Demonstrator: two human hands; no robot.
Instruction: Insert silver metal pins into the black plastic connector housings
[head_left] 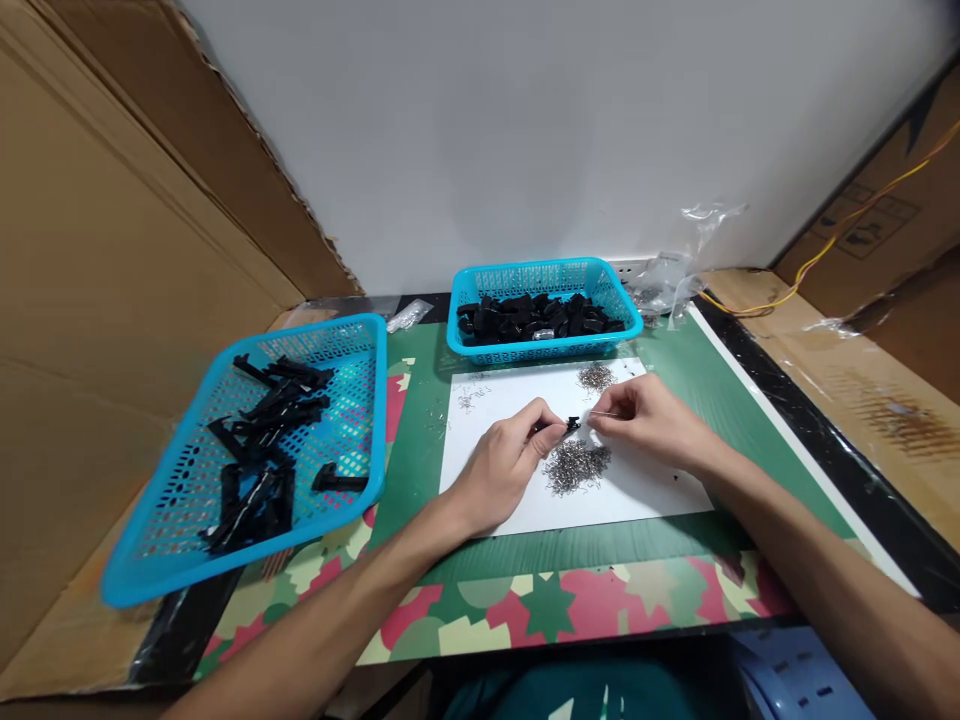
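Note:
My left hand (514, 460) pinches a small black plastic part (573, 424) above a white sheet (495, 510). Just to the right, my right hand (645, 415) is closed at the fingertips on a thin metal piece (602, 414) that points toward the black part; a small gap seems to lie between them. Below the fingers lies a dense pile of small metal springs or clips (576, 466). A smaller metal pile (597, 377) is behind my right hand, and a few loose bits (466, 402) lie at the sheet's upper left.
A blue basket (375, 400) with long black parts (262, 430) stands at the left. Another blue basket (545, 350) full of black pieces is behind the sheet. Clear plastic bags (664, 285) and yellow wires (806, 270) lie at the back right. Cardboard (112, 250) walls the left side.

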